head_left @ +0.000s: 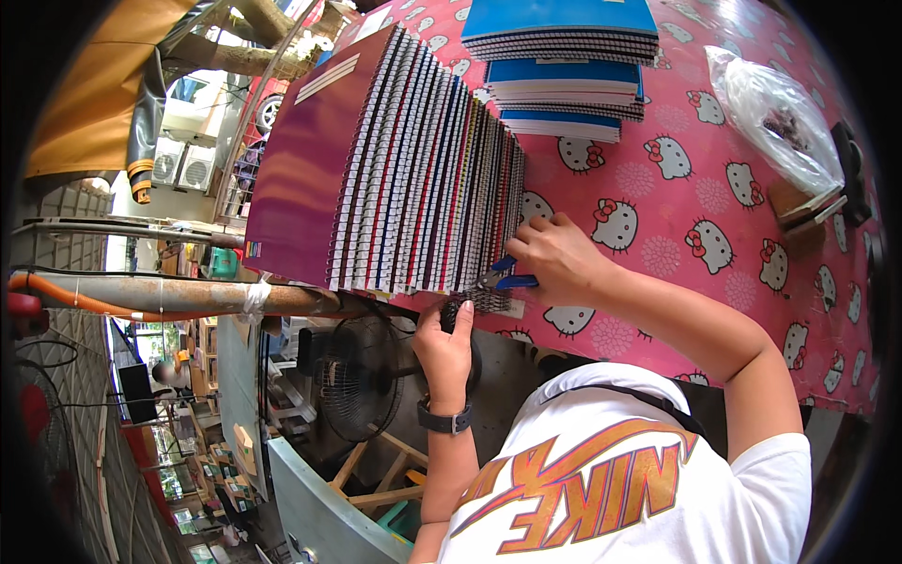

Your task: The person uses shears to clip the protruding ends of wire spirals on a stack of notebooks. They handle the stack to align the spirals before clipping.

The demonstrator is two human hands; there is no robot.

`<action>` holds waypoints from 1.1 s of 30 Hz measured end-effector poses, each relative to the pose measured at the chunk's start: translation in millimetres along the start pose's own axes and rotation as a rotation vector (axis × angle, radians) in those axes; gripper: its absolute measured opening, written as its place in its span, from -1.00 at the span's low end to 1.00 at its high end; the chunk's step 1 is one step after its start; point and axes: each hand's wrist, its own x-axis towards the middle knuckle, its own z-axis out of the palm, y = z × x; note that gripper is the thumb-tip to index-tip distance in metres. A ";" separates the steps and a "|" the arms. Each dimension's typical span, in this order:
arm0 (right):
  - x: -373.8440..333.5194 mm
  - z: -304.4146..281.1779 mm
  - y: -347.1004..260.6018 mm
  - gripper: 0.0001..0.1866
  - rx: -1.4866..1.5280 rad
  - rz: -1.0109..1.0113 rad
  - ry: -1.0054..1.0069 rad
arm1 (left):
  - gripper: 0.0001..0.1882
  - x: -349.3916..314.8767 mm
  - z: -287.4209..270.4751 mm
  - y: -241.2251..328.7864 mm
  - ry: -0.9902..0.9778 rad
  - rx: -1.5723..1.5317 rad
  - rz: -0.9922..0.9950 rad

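The blue-handled pliers [518, 281] were at the near right corner of the notebook stack [413, 179], gripped by the right hand [554, 252], its forearm slanting in from the right, while the left hand [444, 346], thumb raised, clasped dark wire coils [451, 318].

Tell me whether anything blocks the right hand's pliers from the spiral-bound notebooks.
Nothing visible does. The right hand holds the blue-handled pliers at the near corner of the spiral-bound notebooks. The left hand holds black wire coils below them, not in between. Tip contact is too small to tell.
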 end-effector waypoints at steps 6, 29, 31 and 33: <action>7.0 6.5 -9.0 -0.70 0.042 -0.019 -0.046 | -0.76 -3.2 1.0 12.3 0.042 0.130 0.132; -287.6 -30.6 125.9 -0.62 2.091 0.698 0.559 | -0.84 14.5 214.0 188.9 -1.230 -0.757 -0.042; -300.4 -24.1 133.4 -0.62 2.168 0.466 0.669 | -0.85 28.6 256.7 256.8 -1.224 -0.954 -0.072; -292.5 -18.9 139.2 -0.62 2.154 0.479 0.634 | -0.67 39.8 279.8 312.1 -1.201 -0.914 -0.067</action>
